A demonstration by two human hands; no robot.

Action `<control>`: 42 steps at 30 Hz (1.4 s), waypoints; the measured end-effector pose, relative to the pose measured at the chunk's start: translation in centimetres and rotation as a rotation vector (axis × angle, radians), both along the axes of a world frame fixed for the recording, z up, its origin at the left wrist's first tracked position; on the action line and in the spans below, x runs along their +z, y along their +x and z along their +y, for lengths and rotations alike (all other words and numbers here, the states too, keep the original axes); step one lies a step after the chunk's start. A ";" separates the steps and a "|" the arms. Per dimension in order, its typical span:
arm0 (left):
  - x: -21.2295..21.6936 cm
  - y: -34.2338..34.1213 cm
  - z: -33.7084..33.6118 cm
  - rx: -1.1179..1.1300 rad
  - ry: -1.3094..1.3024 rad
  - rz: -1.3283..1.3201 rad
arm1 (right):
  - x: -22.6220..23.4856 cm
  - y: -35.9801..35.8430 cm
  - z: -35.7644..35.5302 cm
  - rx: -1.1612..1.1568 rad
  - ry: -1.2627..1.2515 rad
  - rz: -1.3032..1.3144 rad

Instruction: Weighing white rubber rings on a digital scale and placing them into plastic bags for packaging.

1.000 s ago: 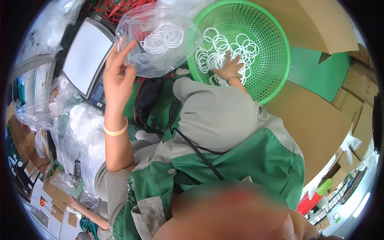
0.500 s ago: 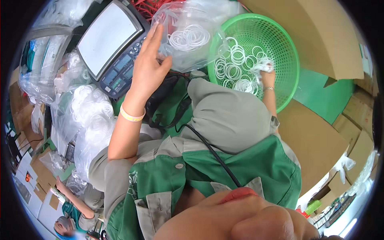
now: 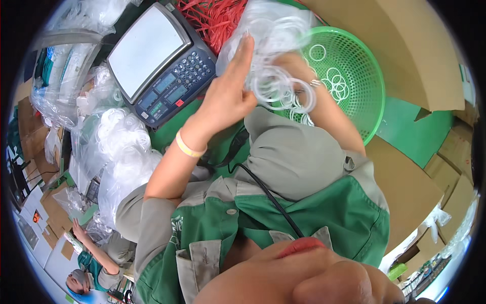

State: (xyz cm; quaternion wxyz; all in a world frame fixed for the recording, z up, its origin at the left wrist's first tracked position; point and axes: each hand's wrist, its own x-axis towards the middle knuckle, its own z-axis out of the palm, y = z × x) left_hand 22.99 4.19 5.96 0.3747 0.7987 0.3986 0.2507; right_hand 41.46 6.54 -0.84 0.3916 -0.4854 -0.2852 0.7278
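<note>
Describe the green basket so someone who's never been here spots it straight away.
Find the big brown cardboard at the upper right. Just below and left of it is the basket, with the person's right forearm across its lower-left side. It is round and bright green, its wall pierced with small holes, unlike the flat-topped scale farther left.

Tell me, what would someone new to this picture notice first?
Probably the bright green basket at the upper right, with loose white rings inside. Next, the clear plastic bag at upper centre, where the left hand is at its near edge and the right hand is blurred among more rings. The dark digital scale with its white platform stands out at upper left, beside red strips.
</note>
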 end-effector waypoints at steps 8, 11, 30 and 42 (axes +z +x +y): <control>-0.5 -0.3 -0.9 0.089 -0.234 -0.055 | -5.4 -2.0 3.0 0.497 0.720 -1.172; -0.3 -1.3 0.3 0.132 -0.232 -0.133 | 0.7 2.9 1.7 0.285 0.589 -0.924; 0.0 -2.5 1.6 0.155 -0.341 -0.224 | -13.9 11.8 -7.6 0.074 0.195 -1.254; 0.0 -3.9 1.5 0.189 -0.298 -0.173 | -14.3 7.6 17.7 1.131 0.518 -1.703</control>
